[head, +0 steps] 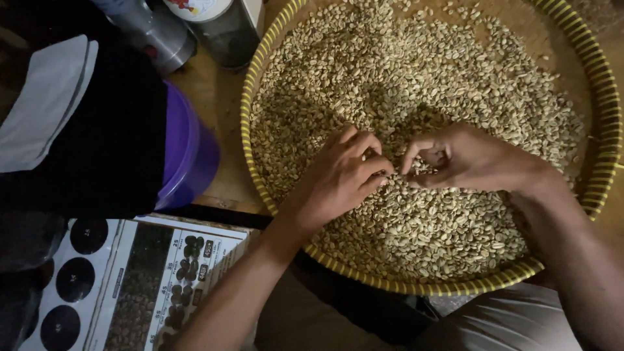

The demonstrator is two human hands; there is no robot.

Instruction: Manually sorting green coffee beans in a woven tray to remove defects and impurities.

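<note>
The pale green beans (455,84) lie in a loose layer across a wide round woven tray (608,104) with a yellow striped rim, filling most of the right of the scene. Both hands rest on the beans near the tray's middle, almost touching each other. The left hand (341,175) has its fingers curled down into the layer, and the right hand (471,159) pinches thumb against forefinger; whether a bean sits in either pinch cannot be told, as the tips are too small and dark.

The near rim of the tray juts past the wooden table (218,97) toward the person's lap, so a heavy press there could tip it and spill beans. The dim light may also let a flawed bean pass unnoticed.

Left of the tray stands a purple tub (192,153), part hidden by dark cloth (97,143). At the far left stand a metal cylinder (156,32) and a dark jar (224,29). A printed chart (143,286) with dark circles lies near left
</note>
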